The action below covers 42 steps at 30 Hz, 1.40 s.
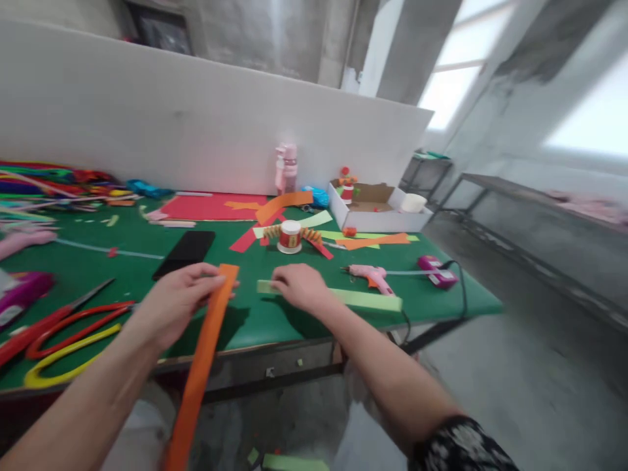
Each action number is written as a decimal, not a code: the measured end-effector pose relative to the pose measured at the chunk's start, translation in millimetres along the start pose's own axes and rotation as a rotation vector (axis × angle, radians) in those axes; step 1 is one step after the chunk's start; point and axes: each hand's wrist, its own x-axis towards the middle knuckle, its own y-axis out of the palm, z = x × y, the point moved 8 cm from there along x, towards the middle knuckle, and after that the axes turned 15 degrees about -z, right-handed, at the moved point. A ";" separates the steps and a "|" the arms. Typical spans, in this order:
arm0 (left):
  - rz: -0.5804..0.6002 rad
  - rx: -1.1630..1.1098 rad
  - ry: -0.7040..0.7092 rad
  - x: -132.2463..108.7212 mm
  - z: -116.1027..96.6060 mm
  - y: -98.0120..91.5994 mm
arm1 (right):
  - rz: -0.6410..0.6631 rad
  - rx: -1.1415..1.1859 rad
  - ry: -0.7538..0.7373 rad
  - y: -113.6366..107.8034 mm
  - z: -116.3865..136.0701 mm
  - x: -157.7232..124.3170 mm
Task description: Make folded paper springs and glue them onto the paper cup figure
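My left hand (pixel 179 301) pinches the top end of a long orange paper strip (pixel 203 363), which hangs down past the front edge of the green table (pixel 245 320). My right hand (pixel 299 286) lies fingers-down on a light green paper strip (pixel 366 299) that rests flat on the table, gripping its left part. Just behind the hands stands a small red and white cup (pixel 290 236) with folded orange and yellow paper around it.
A pink glue gun (pixel 370 275) with its cable lies to the right. A black phone (pixel 185 252) lies behind my left hand. Scissors with red and yellow handles (pixel 69 333) lie at the left. A white cardboard box (pixel 377 208), paper sheets and a pink bottle (pixel 287 169) are further back.
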 end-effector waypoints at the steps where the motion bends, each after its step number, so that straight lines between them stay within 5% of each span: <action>1: -0.024 0.005 -0.008 2.6 0.5 -3.3 | 0.035 -0.020 -0.057 9.4 5.2 3.5; 3: -0.065 0.020 -0.032 6.5 3.2 -6.3 | 0.028 -0.082 -0.112 19.1 7.4 10.6; 7: -0.110 0.065 -0.078 3.7 6.1 -2.2 | -0.243 -0.104 -0.079 -17.3 -22.6 4.6; 9: -0.123 0.059 -0.102 -1.4 4.4 1.0 | -0.293 -0.060 0.067 -45.2 -64.4 -14.7; 12: -0.094 0.025 -0.128 -6.8 2.0 7.3 | -0.353 -0.166 0.523 -85.2 -153.4 -60.8; 14: -0.061 0.009 -0.122 -7.0 2.3 10.9 | -0.281 -0.135 0.734 -89.9 -195.8 -88.8; 17: -0.030 -0.021 -0.087 -3.7 5.6 14.6 | -0.138 -0.048 0.765 -76.0 -216.9 -104.3; 22: 0.072 -0.055 -0.041 -4.9 11.0 29.3 | -0.111 0.086 0.734 -61.3 -212.3 -101.4; 28: 0.119 -0.049 -0.025 -8.0 13.4 39.8 | -0.449 0.170 0.789 -91.9 -220.5 -100.3; 32: 0.111 -0.064 -0.019 -5.0 16.7 40.0 | -0.703 0.746 0.769 -96.4 -205.3 -91.6; 37: 0.087 -0.101 -0.027 -3.9 19.8 42.3 | -0.357 1.546 0.621 -63.9 -131.4 -60.9; 39: 0.096 -0.093 -0.038 -4.9 21.6 45.3 | -0.256 1.658 0.637 -53.1 -108.9 -55.7; 42: 0.108 -0.064 -0.047 -6.4 24.3 48.5 | -0.267 1.561 0.560 -51.3 -90.7 -51.0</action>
